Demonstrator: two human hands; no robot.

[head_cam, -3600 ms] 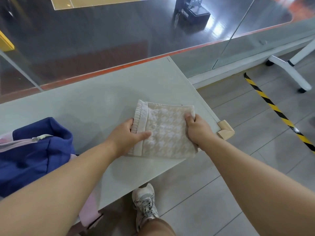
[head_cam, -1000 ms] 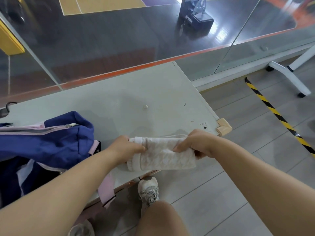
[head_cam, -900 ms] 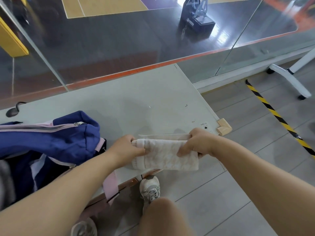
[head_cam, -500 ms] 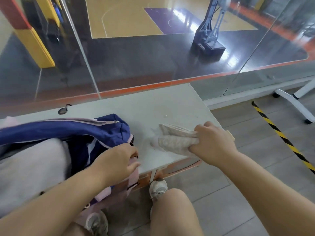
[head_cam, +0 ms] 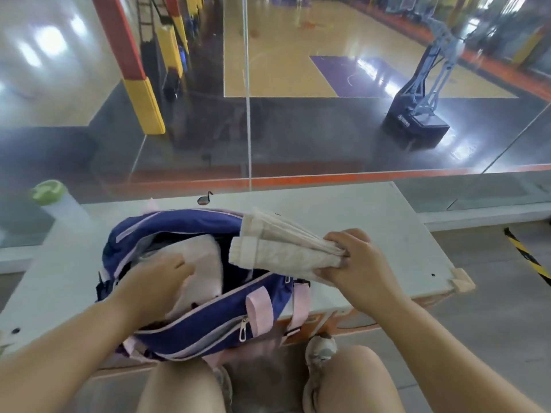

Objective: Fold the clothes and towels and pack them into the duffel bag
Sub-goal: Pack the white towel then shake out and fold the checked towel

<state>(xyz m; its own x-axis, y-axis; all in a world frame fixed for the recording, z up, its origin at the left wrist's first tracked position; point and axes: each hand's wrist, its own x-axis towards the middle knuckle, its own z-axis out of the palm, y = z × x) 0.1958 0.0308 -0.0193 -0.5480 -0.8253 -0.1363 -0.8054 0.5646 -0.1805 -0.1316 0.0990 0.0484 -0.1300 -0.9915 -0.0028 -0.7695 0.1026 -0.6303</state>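
Observation:
A blue duffel bag [head_cam: 214, 326] with pink straps lies unzipped on the pale table [head_cam: 372, 234], near its front edge. My right hand [head_cam: 354, 266] grips one end of a folded beige towel [head_cam: 277, 248], and the towel's free end hangs over the right part of the bag's mouth. My left hand [head_cam: 158, 278] reaches into the bag with fingers spread, pressing flat on white folded cloth [head_cam: 205, 263] packed inside. Darker items show beneath that cloth.
A glass wall [head_cam: 268, 129] rises just behind the table. A bottle with a green lid [head_cam: 50, 195] stands at the table's far left. A foam guard [head_cam: 462, 281] covers the table's right front corner. My knees and shoes are below the front edge.
The towel was folded smaller with both hands on the table. My left hand let go and went into the bag; my right hand carried the towel leftwards over the bag's opening.

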